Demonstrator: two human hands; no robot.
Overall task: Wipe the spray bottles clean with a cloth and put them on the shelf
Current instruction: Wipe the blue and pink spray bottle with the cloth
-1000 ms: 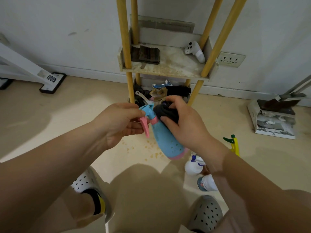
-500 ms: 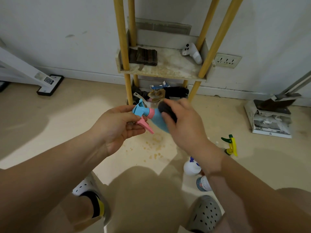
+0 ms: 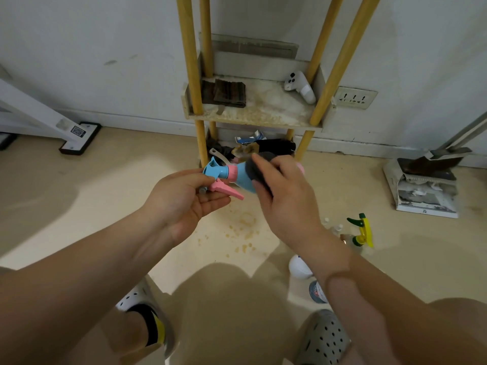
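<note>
1. Blue plastic spray bottle (image 3: pixel 241 177), with a pink trigger and a pink collar, was held in the air just in front of the lower tier of the wooden shelf with yellow posts (image 3: pixel 253 118). It lay almost on its side.
2. The left hand (image 3: pixel 184 201) had its thumb and fingers curled round the spray head beside the trigger. This probably steadied the bottle and left its body free for wiping.
3. The right hand (image 3: pixel 284 201) clutched a dark grey cloth (image 3: pixel 259 164), fingers bent over it, and pressed it against the bottle's body.
4. That hand hid most of the body, so I could not tell how clean the bottle was. The part that showed looked smooth and glossy, and a pink base edge peeped out beyond the knuckles.
5. On the shelf's middle tier lay a folded brown cloth (image 3: pixel 229 92) and a white controller (image 3: pixel 300 86), with bare, stained board between them, likely room enough for the bottle.
6. On the floor in front of the shelf and to its right stood a yellow-and-green trigger bottle (image 3: pixel 362 230) and a white bottle (image 3: pixel 299 267), seemingly awaiting their turn.
</note>
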